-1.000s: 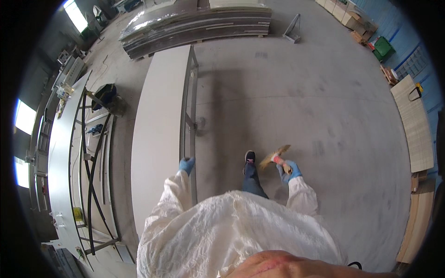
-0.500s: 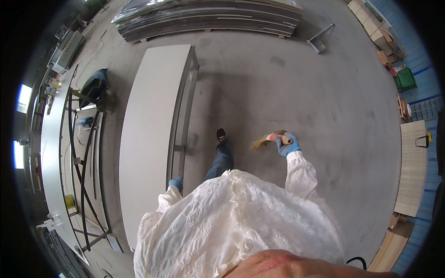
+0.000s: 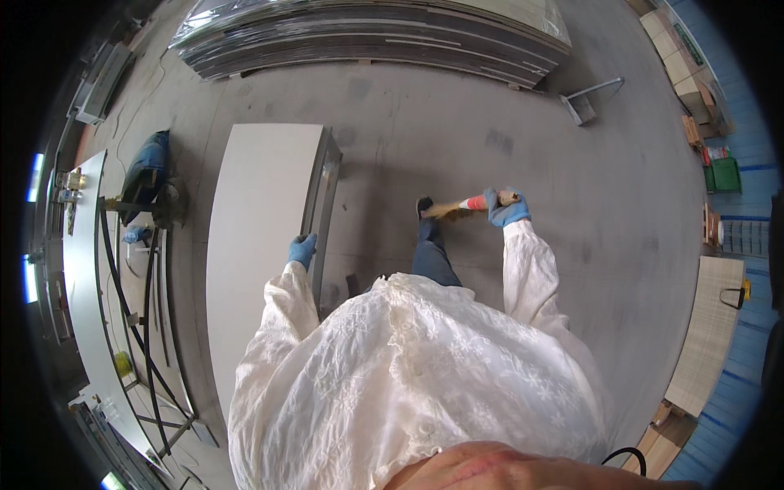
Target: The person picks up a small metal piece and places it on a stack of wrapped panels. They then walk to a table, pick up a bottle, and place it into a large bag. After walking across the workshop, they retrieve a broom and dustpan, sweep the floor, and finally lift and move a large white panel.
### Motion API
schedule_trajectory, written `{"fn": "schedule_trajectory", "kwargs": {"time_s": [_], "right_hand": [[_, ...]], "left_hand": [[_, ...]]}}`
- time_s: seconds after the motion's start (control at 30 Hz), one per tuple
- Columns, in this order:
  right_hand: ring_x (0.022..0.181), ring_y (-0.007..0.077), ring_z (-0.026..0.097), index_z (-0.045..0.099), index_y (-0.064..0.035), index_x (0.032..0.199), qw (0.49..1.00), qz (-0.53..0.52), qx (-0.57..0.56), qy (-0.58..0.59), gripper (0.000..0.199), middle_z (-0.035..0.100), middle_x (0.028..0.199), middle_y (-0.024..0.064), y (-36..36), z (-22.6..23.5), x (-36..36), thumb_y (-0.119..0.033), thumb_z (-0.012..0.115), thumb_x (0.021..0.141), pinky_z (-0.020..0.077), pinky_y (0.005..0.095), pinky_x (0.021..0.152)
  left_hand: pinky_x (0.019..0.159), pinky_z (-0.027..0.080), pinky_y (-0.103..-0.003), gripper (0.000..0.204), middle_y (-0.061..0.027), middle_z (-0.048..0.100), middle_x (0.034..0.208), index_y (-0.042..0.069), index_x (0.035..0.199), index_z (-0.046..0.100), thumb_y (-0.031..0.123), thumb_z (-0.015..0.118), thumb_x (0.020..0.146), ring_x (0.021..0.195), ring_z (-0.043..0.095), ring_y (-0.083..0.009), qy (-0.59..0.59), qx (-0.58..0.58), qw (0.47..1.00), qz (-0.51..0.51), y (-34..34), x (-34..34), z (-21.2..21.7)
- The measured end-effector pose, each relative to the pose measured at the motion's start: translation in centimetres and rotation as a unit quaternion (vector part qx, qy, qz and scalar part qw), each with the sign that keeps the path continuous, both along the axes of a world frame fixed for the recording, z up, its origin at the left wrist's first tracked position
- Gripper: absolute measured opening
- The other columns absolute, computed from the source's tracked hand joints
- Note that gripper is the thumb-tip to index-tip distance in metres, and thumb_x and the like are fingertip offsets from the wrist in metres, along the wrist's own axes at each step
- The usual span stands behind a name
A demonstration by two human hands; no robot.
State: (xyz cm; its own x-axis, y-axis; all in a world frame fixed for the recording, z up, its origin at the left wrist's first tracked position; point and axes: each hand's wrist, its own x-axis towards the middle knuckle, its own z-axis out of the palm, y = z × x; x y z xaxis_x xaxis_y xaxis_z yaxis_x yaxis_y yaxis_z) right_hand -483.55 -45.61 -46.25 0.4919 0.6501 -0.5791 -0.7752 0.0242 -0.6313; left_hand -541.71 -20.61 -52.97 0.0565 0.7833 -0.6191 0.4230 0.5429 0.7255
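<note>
In my right hand [image 3: 508, 210], gloved in blue, a small straw hand broom [image 3: 474, 203] is gripped over the floor. Its tan bristles point left, past a red and white band, and a stub of handle sticks out right of my fist. My left hand [image 3: 302, 249], also in a blue glove, is at the right edge of a long pale panel [image 3: 257, 212] on a metal frame. Its fingers are curled; whether they hold anything is hidden. One dark shoe [image 3: 424, 206] shows beside the bristle tips.
A plastic-wrapped stack of boards [image 3: 371, 37] lies across the far floor, with a metal stand [image 3: 580, 109] to its right. At left is another long table [image 3: 80, 237] on dark legs. Boards [image 3: 704, 331] and a green bin [image 3: 723, 175] line the blue right wall.
My left hand has moved forward along the panel edge. My right hand has risen forward with the broom, whose bristles now point more level to the left. One foot has stepped ahead.
</note>
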Motion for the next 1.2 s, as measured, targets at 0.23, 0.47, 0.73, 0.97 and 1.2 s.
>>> {"fn": "schedule_trajectory", "kwargs": {"time_s": [0.23,0.47,0.73,0.97,1.2], "right_hand": [[0.086,0.0197,0.062,0.060,-0.0090,0.099,0.994,0.071,-0.078,-0.032,0.018,0.063,0.095,0.0056,22.9,-3.1,21.6,-0.026,0.057,0.094,0.0585,0.0326,0.075],[0.106,0.0297,0.060,0.058,-0.0047,0.114,0.968,-0.212,0.051,0.124,0.034,0.061,0.114,0.0143,46.8,-1.5,37.6,-0.032,0.058,0.094,0.0538,0.0421,0.095],[0.128,0.0367,0.049,0.035,0.0009,0.137,0.995,0.065,-0.062,0.051,0.071,0.043,0.144,0.0211,74.0,3.7,30.1,-0.048,0.058,0.091,0.0455,0.0459,0.105],[0.130,0.0400,0.047,0.027,-0.0068,0.150,0.843,0.482,-0.192,-0.141,0.069,0.038,0.148,0.0245,94.8,-0.5,10.0,-0.041,0.053,0.096,0.0410,0.0500,0.107],[0.076,0.0178,0.068,0.056,-0.0012,0.120,0.471,0.791,-0.091,-0.381,0.044,0.066,0.099,0.0094,108.4,-7.0,-12.4,-0.028,0.067,0.087,0.0541,0.0305,0.063]], "left_hand": [[0.042,0.040,-0.033,0.023,-0.0036,0.056,0.063,0.008,0.092,0.061,0.029,0.069,0.087,0.050,0.054,-0.0185,0.051,-0.110,0.983,0.141,9.0,10.4,-1.0],[0.037,0.033,-0.033,0.026,-0.0046,0.051,0.061,0.012,0.093,0.050,0.029,0.068,0.086,0.043,0.048,-0.0191,0.048,-0.196,0.934,0.295,10.7,14.2,0.2],[0.049,0.047,-0.038,0.044,-0.0118,0.063,0.078,0.001,0.100,0.060,0.038,0.073,0.081,0.057,0.060,-0.0224,0.056,-0.192,0.869,0.452,18.8,18.5,-9.7],[0.050,0.047,-0.040,0.046,-0.0140,0.065,0.072,0.000,0.093,0.067,0.044,0.073,0.079,0.056,0.060,-0.0247,-0.051,-0.232,0.763,0.601,29.5,24.7,-9.7],[0.071,0.052,-0.041,0.049,-0.0139,0.067,0.097,-0.003,0.109,0.065,0.037,0.074,0.082,0.082,0.063,-0.0249,0.008,-0.233,0.612,0.756,37.7,29.5,-10.3]]}}
